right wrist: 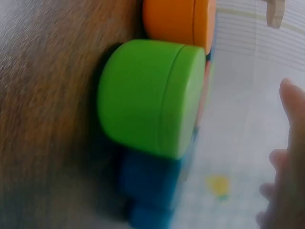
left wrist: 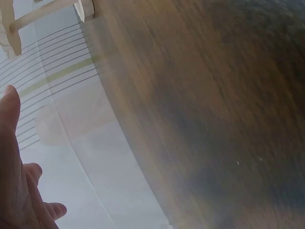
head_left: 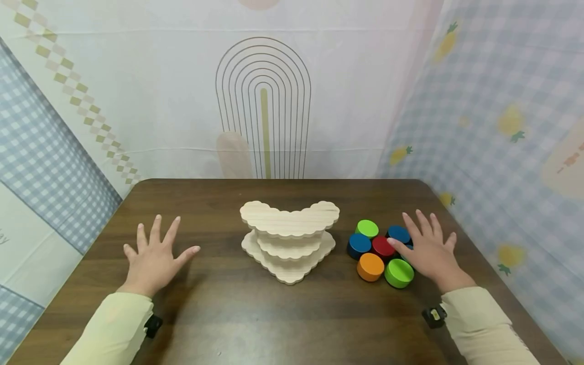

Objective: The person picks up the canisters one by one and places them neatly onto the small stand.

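Head view is showing a printed cloth backdrop (head_left: pixel 365 76) hanging behind a dark wooden tabletop (head_left: pixel 255 314), which is carrying everything here. Near the middle, between both hands, a pale wooden stand (head_left: pixel 289 223) with tiered, scalloped boards is standing; its broad lower board is probably giving it steady footing, and the central spot is seemingly keeping it within either side's reach. Well apart from it, the left hand (head_left: pixel 152 263) is spreading its fingers, its grip open and empty. The right hand (head_left: pixel 431 253) is likewise spreading its fingers, its grip open and holding nothing; it seems to be hovering by the outer edge of the coloured pieces. These are clustering right of the stand: a red cylinder (head_left: pixel 382 249) is sitting amid an orange cylinder (head_left: pixel 370 267), a nearer green cylinder (head_left: pixel 399 274), a farther green cylinder (head_left: pixel 367 229) and blue cylinders (head_left: pixel 359 247), one partly hiding under the hand. Such tight grouping is likely keeping them handy for that side, flat ends down for stability.
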Demonstrator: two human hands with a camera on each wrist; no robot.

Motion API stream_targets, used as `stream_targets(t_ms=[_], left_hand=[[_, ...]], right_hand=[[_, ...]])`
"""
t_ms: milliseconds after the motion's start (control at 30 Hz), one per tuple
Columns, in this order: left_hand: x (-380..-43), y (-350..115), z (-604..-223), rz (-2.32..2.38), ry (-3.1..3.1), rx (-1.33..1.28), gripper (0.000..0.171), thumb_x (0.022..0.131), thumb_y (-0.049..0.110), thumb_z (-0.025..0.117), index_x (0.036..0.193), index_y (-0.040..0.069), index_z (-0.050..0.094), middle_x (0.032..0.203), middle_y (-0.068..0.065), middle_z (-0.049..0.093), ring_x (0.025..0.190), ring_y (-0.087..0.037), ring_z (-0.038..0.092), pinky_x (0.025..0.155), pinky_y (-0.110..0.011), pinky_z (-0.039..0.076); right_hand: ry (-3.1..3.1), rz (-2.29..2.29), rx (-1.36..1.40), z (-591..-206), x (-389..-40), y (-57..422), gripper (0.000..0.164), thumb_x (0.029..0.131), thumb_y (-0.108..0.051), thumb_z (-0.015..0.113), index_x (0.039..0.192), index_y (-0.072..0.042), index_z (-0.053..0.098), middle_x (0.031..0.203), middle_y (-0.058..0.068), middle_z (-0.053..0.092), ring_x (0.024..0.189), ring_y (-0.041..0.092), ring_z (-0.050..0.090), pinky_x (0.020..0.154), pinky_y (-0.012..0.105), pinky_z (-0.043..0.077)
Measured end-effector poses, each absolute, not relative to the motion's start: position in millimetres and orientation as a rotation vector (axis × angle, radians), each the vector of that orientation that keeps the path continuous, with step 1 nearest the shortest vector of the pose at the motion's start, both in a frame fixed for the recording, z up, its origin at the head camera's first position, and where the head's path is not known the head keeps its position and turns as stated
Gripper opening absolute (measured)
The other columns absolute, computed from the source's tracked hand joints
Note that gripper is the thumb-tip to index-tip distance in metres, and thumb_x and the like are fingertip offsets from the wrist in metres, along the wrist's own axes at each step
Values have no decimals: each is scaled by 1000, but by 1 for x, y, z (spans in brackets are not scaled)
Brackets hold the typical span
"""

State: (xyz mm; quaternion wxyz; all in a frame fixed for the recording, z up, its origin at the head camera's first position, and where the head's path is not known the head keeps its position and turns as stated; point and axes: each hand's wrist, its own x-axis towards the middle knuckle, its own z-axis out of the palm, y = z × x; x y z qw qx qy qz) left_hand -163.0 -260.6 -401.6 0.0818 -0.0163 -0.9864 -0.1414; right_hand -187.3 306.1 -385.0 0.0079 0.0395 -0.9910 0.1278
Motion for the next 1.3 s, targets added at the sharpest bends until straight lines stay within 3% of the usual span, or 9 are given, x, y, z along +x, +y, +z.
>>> stream_targets(t_ms=[500, 933, 1300], left_hand=[[-178, -240, -406, -516, -2942, -64, 89, 90, 69, 43, 157, 20, 11, 156, -29, 6, 136, -61, -2, 90, -85, 5], [-190, -216, -401, -715, -2974, -45, 88, 92, 70, 37, 157, 19, 6, 158, -26, 1, 139, -56, -3, 95, -82, 5], [-201, -194, -397, -925, -2920, -60, 82, 95, 65, 38, 156, 17, 12, 158, -24, 7, 142, -51, 4, 101, -77, 9]], right_hand=[[-3107, 559, 50, -401, -189, 331, 91, 93, -67, 39, 156, -13, 3, 157, 27, -3, 140, 51, -11, 94, 81, -9], [-3119, 653, -44, -418, -199, 356, 91, 94, -67, 35, 155, -8, 2, 155, 31, -1, 136, 56, -3, 93, 81, 3], [-3153, 727, -132, -423, -203, 365, 94, 94, -68, 32, 154, -4, 1, 153, 34, 1, 132, 60, 1, 94, 80, 8]])
